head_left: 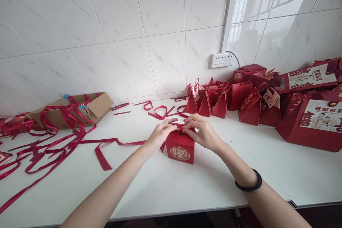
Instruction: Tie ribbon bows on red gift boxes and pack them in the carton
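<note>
A small red gift box [180, 149] with a round gold emblem on its front stands upright near the middle of the white table. Dark red ribbon [179, 127] is gathered in a knot at its top. My left hand [161, 134] pinches the ribbon from the left side, and my right hand [202, 131] pinches it from the right, fingers closed at the knot. The two hands nearly touch. A long ribbon length [132, 143] lies on the table behind my left wrist.
On the left, a cardboard box [100, 108] stands with ribbons draped over it, and loose ribbons [57, 155] spread across the table [149, 192]. Several finished-looking red boxes [219, 103] and larger red bags [315, 128] crowd the right. A power strip [221, 60] is on the tiled wall.
</note>
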{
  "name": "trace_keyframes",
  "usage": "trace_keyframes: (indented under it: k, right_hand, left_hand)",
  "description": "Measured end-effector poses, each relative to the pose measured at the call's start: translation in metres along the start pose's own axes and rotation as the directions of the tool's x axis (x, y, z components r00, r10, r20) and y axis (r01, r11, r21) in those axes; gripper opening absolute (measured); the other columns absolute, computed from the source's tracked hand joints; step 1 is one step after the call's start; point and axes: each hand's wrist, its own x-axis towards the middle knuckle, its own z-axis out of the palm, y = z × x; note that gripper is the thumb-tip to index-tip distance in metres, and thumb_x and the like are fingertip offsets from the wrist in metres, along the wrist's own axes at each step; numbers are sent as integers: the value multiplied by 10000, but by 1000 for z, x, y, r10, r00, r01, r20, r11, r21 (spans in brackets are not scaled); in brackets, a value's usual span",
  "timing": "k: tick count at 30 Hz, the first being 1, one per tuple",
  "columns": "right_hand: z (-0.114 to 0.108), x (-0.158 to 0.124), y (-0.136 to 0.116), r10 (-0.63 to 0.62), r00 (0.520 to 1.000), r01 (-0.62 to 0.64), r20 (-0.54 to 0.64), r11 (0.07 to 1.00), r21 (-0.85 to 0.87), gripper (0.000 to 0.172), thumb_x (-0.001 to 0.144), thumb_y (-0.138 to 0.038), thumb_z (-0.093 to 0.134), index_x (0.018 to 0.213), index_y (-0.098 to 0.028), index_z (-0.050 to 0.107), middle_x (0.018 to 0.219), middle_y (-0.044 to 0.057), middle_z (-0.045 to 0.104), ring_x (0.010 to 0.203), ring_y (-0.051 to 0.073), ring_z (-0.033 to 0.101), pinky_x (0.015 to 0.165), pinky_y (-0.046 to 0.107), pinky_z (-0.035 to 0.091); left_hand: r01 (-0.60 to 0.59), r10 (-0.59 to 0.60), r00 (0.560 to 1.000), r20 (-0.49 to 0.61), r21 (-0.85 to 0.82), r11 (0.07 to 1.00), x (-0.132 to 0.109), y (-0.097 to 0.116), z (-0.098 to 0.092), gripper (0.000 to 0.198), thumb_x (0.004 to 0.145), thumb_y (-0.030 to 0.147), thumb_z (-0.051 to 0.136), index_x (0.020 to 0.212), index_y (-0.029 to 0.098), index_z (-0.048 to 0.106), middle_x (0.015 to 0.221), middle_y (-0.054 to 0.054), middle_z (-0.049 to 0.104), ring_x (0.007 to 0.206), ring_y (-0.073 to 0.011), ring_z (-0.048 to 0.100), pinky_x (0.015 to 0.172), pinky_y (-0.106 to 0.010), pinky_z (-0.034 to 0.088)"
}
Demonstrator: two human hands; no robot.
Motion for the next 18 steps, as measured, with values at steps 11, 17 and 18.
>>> trace_keyframes:
  k: [11,17,18]
  right_hand:
    - [-12,1,-6,-40,996,47,75,995,-89,139,850,-158,547,758,-200,643,845,59,622,848,200,559,816,395,430]
    - [-16,2,-11,-26,993,29,119,999,-23,107,826,-156,555,753,-199,619,837,61,625,855,203,570,793,382,466]
    - [-17,1,-12,-21,992,22,124,1000,-9,99,816,-150,563,750,-199,619,839,60,624,858,201,574,782,370,474]
  left_hand:
    - [-155,255,953,-166,458,876,-14,6,-3,186,786,339,531,745,191,637,929,-41,549,676,-128,553,667,-287,481]
    - [-218,262,963,-65,386,896,-20,10,0,134,776,286,523,698,186,567,825,-18,566,699,-133,588,665,-264,495]
    - [-224,267,962,-58,393,892,-20,11,1,119,774,274,519,701,189,559,807,-14,577,725,-140,594,684,-264,497]
